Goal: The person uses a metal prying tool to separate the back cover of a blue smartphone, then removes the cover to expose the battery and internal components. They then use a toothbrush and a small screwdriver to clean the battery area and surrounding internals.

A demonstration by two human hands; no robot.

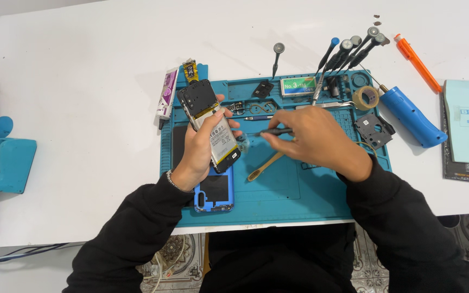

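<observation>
Left hand (199, 152) clamped around opened black smartphone (210, 125), long axis tilted away; right hand (313, 138) pinching thin black screwdriver (274, 132), tip pointing leftward at phone, just beside.

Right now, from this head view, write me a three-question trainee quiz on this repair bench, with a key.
1. True or false: the left hand holds the opened phone off the mat.
2. What does the right hand hold?
A. the roll of tape
B. a thin dark screwdriver
C. the orange pen
3. Fill in: the blue back cover lies on the mat, just ______ the left hand.

Key
1. True; the phone is gripped with its battery side up.
2. B; the screwdriver points at the phone, while the roll of tape and the orange pen lie untouched.
3. Below, nearer the person.
</observation>
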